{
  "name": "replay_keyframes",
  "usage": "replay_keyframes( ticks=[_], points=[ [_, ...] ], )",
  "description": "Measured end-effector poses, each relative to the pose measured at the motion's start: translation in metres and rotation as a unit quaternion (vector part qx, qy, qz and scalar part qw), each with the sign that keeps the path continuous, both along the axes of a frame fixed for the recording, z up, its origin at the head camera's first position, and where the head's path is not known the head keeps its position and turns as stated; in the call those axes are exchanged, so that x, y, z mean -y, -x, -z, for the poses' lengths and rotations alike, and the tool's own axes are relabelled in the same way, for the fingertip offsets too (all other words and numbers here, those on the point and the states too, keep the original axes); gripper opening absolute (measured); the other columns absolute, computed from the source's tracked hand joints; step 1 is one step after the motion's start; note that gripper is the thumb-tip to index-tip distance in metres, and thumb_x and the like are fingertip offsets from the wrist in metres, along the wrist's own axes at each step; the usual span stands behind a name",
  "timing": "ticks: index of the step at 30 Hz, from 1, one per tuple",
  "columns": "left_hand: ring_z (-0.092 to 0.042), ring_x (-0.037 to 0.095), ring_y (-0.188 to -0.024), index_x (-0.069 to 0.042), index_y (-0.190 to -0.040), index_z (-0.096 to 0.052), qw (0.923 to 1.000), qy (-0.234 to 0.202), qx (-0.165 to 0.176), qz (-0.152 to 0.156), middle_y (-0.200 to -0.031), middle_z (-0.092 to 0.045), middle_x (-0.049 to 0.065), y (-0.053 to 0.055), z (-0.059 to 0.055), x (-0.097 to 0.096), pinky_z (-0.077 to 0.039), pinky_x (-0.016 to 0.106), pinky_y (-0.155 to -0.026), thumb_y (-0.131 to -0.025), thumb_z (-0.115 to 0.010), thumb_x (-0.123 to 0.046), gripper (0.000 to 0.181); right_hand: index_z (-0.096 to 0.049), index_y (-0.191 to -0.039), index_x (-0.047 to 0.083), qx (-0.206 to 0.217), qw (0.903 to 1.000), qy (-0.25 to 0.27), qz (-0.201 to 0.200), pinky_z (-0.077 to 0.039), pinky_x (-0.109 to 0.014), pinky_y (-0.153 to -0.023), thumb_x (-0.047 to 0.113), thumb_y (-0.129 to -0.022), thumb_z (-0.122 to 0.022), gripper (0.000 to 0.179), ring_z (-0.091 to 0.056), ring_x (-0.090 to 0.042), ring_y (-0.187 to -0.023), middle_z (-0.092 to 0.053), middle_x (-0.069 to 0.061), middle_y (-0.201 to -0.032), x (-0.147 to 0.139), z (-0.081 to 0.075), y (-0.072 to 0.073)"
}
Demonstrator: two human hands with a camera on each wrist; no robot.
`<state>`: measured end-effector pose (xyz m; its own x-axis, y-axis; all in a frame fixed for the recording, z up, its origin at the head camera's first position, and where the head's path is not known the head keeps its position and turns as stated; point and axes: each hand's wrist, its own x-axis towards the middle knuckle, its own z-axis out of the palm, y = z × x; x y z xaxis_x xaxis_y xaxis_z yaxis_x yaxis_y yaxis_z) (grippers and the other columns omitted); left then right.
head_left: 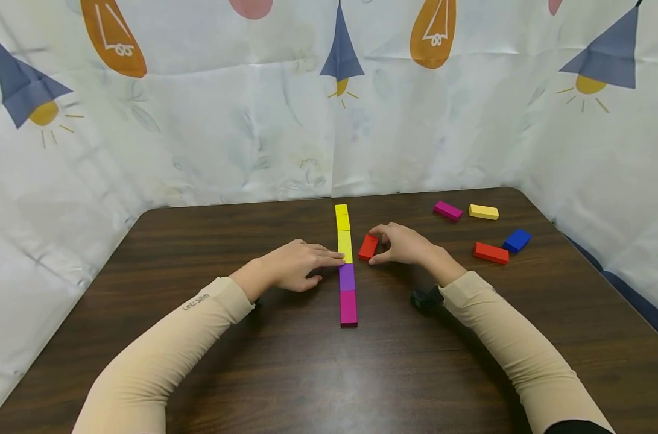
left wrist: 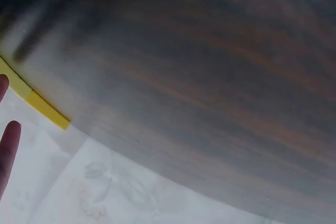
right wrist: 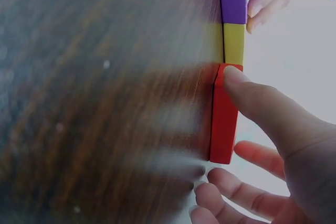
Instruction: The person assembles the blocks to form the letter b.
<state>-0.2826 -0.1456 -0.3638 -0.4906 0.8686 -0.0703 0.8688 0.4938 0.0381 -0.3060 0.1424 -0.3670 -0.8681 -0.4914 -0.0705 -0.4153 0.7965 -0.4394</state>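
Observation:
A straight row of blocks runs away from me mid-table: a magenta block (head_left: pixel 348 307) nearest, then a purple block (head_left: pixel 347 276), a yellow block (head_left: pixel 344 244) and another yellow block (head_left: pixel 342 217) farthest. My left hand (head_left: pixel 298 265) lies from the left with extended fingers, fingertips at the row where purple meets yellow. Just right of the row, my right hand (head_left: pixel 407 246) holds a red block (head_left: pixel 368 247) lengthwise, thumb on its near end and forefinger by its far end. In the right wrist view, the thumb (right wrist: pixel 236 75) overlaps the end of that red block.
At the right of the dark wooden table (head_left: pixel 242 386) lie a second red block (head_left: pixel 491 252), a blue block (head_left: pixel 517 240), a magenta block (head_left: pixel 447 210) and a pale yellow block (head_left: pixel 483 211). A patterned white curtain (head_left: pixel 225 132) hangs behind the table.

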Motion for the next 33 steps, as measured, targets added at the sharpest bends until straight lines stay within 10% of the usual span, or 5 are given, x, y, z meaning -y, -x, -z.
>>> replay_keyframes(
  ticks=[33],
  points=[
    [-0.052, 0.026, -0.135, -0.014, -0.148, -0.057, 0.9984, -0.010, 0.029, -0.047, -0.150, -0.054, 0.003, 0.0007, -0.0043, -0.0082, -0.046, 0.051, -0.102, -0.100, -0.065, -0.022, 0.049, -0.058, -0.141, 0.001, -0.011, 0.9997, -0.006, -0.019, -0.048, -0.049, -0.096, 0.029, -0.089, -0.083, 0.064, -0.058, -0.031, -0.107, -0.061, -0.019, -0.119, 0.0040, -0.0010, -0.0004]
  ],
)
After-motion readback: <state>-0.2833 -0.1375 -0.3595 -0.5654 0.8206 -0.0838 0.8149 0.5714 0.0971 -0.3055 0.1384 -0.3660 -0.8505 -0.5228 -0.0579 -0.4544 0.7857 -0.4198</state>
